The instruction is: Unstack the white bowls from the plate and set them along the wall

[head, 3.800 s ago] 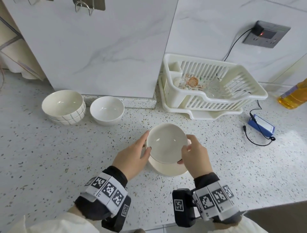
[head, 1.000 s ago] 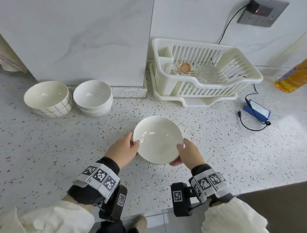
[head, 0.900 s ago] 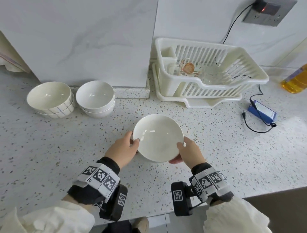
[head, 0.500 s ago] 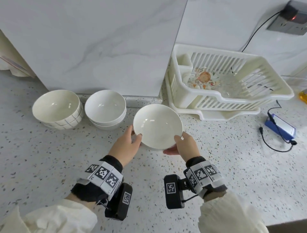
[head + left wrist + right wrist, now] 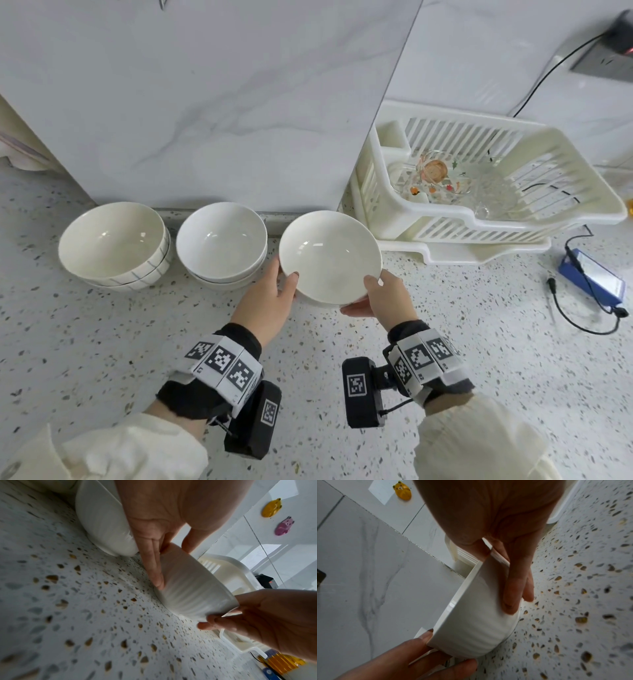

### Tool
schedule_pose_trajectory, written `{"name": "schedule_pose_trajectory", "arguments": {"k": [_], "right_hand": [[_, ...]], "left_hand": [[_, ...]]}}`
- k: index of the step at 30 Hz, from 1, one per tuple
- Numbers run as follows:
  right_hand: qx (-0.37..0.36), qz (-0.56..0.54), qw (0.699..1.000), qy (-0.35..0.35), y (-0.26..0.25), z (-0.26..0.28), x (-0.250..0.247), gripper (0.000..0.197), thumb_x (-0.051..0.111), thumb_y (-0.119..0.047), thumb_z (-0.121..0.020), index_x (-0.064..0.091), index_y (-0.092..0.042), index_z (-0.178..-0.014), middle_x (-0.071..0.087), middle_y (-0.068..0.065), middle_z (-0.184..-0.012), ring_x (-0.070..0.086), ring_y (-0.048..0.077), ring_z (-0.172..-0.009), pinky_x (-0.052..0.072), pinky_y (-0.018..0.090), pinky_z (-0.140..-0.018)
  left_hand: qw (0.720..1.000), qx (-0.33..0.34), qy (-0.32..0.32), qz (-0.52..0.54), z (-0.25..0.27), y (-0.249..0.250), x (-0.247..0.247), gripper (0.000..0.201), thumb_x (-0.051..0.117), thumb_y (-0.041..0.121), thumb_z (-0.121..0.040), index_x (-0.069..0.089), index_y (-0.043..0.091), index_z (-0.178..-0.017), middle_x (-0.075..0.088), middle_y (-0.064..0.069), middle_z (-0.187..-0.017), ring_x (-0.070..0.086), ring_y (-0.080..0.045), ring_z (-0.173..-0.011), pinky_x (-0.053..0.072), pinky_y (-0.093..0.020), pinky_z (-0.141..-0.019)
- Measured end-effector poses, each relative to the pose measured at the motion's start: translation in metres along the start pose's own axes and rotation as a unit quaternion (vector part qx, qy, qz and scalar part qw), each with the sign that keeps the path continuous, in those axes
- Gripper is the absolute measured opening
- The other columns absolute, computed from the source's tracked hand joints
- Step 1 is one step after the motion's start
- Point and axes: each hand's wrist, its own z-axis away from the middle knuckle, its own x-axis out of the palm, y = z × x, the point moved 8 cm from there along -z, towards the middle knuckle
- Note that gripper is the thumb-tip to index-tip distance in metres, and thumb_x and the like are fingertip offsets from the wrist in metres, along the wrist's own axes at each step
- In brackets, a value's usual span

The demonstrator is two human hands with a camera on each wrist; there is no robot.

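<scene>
A plain white bowl [image 5: 329,257] is held level between both hands, close to the marble wall panel [image 5: 205,102]. My left hand [image 5: 287,277] grips its left rim, thumb on the rim and fingers [image 5: 154,568] down the ribbed outer wall. On the near right rim my right hand [image 5: 370,287] grips it the same way, fingers [image 5: 518,581] under the side. The bowl's [image 5: 192,588] base is at or just above the counter; I cannot tell if it touches. Left of it, along the wall, stand stacked white bowls [image 5: 221,240] and stacked striped bowls [image 5: 113,243].
A white dish rack [image 5: 513,219] holding glassware stands right of the held bowl, against the wall. A blue device [image 5: 596,274] with a black cable lies at the far right. The speckled counter [image 5: 102,342] stretches toward me.
Both hands have carried the bowl from the middle of the counter away from me to the wall, beside the stacked white bowls. A second bowl has joined the middle stack since the oldest frame.
</scene>
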Motion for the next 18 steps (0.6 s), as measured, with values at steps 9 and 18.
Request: {"name": "schedule_pose_trajectory", "arguments": {"k": [9, 18], "right_hand": [[-0.004, 0.014, 1.000, -0.004, 0.003, 0.000, -0.001, 0.034, 0.036, -0.021, -0.091, 0.046, -0.004, -0.119, 0.070, 0.027, -0.083, 0.070, 0.039, -0.072, 0.057, 0.047, -0.082], [-0.043, 0.115, 0.990, -0.068, -0.011, 0.046, -0.024, 0.036, 0.039, -0.017, -0.093, 0.049, -0.008, -0.126, 0.064, 0.008, -0.087, 0.063, 0.017, -0.067, 0.055, 0.028, -0.071]], "left_hand": [[1.000, 0.009, -0.007, 0.001, 0.001, 0.001, -0.001, 0.048, 0.038, 0.037, -0.091, 0.025, 0.029, -0.137, 0.049, 0.000, -0.135, 0.058, -0.022, -0.111, 0.049, -0.049, -0.094], [0.992, -0.018, -0.051, -0.113, 0.031, 0.002, -0.009, 0.040, 0.035, 0.032, -0.094, 0.039, 0.020, -0.132, 0.056, -0.003, -0.130, 0.052, -0.017, -0.118, 0.039, -0.032, -0.098]]}}
